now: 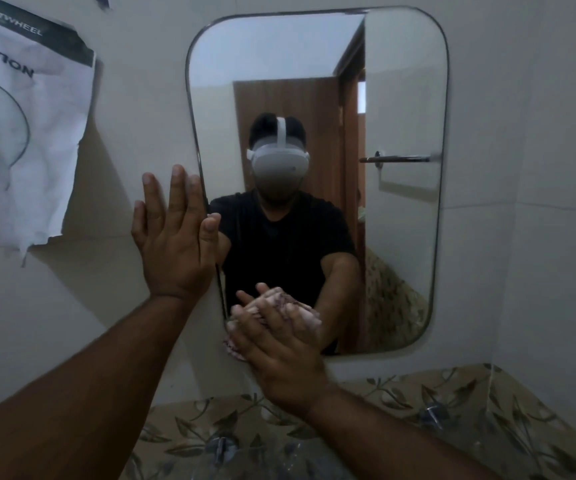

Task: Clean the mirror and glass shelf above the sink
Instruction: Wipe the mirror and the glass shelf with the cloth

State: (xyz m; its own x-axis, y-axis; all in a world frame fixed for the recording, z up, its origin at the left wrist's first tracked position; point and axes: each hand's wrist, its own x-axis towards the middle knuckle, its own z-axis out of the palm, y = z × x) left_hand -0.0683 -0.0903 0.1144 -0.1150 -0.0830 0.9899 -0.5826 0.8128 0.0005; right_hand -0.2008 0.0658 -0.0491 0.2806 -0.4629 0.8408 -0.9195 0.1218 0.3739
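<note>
Cloth (233, 346) is pressed at the mirror's (400, 98) lower-left corner by the right hand (279, 351), fingers straight; left hand (172, 244) is spread across the left edge.

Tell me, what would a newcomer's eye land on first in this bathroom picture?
The rounded wall mirror fills the middle, reflecting a person in a white headset. At its lower left corner the right hand presses a pinkish cloth against the glass, while the left hand lies flat at the mirror's left edge. A crumpled paper sign hangs upper left.
</note>
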